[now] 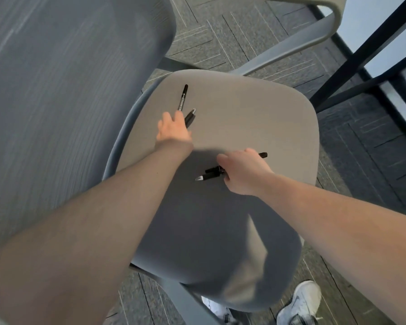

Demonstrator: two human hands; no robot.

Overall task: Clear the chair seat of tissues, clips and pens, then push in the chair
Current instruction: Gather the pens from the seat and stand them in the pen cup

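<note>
At the far left stands the mesh backrest point(68, 90) of the chair, and beside it the grey chair seat point(256, 118) fills the middle of the view. No tissues or clips show on it; only pens remain. On the far left part of the seat lies a slim marker point(182, 98) with printed lettering, and just beside it a thicker pen with a silver tip point(190, 115). The left hand point(172, 129) reaches over both, its fingers curled down onto their near ends; whether it has truly pinched them or only touches them cannot be told, since the fingertips are hidden. Further right and nearer, the right hand point(243, 171) is closed around two more pens point(210, 174), one silver-tipped, whose ends stick out to the left, while a black end point(263, 155) pokes out on its far right side. These pens look light, stiff and smooth, so they should roll readily on the firm seat; taking each near its middle, or gathering them together in a fist, seems safest. To the right, a dark table leg point(361, 55) crosses the carpet point(220, 31), and white shoes point(300, 301) show near the bottom.
</note>
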